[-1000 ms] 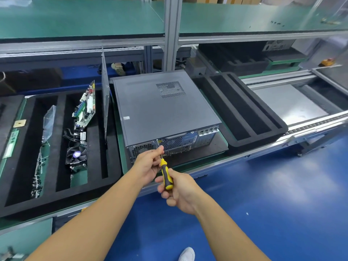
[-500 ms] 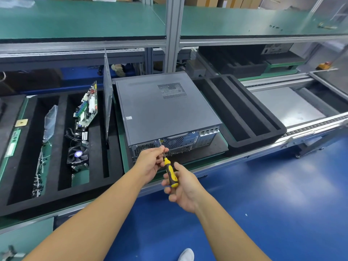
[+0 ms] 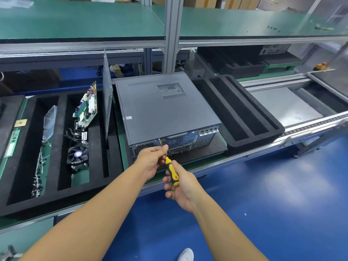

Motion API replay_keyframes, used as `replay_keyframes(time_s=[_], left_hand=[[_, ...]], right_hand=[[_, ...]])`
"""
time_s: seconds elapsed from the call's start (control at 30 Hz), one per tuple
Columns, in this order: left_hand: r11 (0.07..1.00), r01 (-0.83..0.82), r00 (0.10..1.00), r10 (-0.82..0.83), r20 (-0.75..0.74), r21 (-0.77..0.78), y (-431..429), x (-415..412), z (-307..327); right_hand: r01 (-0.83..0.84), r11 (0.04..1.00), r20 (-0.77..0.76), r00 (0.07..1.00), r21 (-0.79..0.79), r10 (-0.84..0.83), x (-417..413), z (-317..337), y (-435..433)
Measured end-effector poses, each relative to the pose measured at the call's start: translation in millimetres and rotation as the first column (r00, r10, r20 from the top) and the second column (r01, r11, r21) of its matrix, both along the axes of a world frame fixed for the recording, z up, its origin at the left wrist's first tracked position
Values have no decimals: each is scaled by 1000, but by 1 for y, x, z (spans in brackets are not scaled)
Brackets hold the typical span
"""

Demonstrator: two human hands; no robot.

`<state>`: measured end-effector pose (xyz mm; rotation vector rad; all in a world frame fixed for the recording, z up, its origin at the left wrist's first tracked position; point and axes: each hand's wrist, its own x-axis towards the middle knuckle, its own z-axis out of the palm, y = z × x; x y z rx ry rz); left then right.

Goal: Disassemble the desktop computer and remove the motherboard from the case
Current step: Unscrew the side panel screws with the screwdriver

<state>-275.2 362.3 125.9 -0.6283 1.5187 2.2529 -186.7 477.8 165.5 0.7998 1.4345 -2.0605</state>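
A grey desktop computer case [image 3: 162, 106] lies flat on the bench with its lid on and its rear panel facing me. My right hand [image 3: 181, 189] grips the yellow-and-black handle of a screwdriver [image 3: 171, 171]. The metal shaft runs up to the top edge of the rear panel, left of the fan grille. My left hand [image 3: 153, 158] pinches the shaft just below the tip. Whatever the tip touches is too small to make out.
A black foam tray [image 3: 56, 181] on the left holds a circuit board [image 3: 87, 105], a cooling fan [image 3: 77, 154], a plastic bag and an upright grey panel [image 3: 107, 102]. An empty black foam tray [image 3: 243, 113] lies to the right, beside a conveyor rail [image 3: 308, 127]. A green shelf hangs overhead.
Both hands and the screwdriver have shifted slightly to the right along the rear panel. The grip of each hand looks the same.
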Motion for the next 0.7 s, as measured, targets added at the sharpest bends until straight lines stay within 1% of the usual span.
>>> replay_keyframes(time_s=[0.03,0.07,0.17,0.27,0.33,0.4,0.47,0.53,0.63,0.7], left_hand=[[1000,-4,1000,4,11,19,-1,0,0],[999,1,1000,-2,17,40,-2,0,1],[996,30,1000,-31,7,80,-5,0,1],[999,22,1000,-22,-17,40,-4,2,1],[1000,18,1000,-18,-8,-3,-3,2,1],[1000,3,1000,-3,11,-29,-2,2,2],[1000,-15,999,15,32,-20,-2,0,3],[1000,-5,999,4,39,26,-3,-1,5],[997,16,999,-19,31,79,-6,-1,6],[996,43,999,-44,17,84,-9,-1,6]], right_hand=[[2,999,37,999,-45,0,1,1,2],[6,998,53,999,-58,-3,2,1,3],[73,997,28,997,-7,-73,2,0,2],[129,990,-31,991,62,-127,3,-2,0],[149,983,-90,986,110,-139,5,-5,2],[157,979,-132,981,129,-140,6,-6,2],[155,979,-143,980,130,-136,5,-4,-1],[148,984,-112,984,98,-137,5,-1,-4],[97,995,8,995,-33,-96,8,3,-3],[88,991,26,996,-99,-85,9,5,-5]])
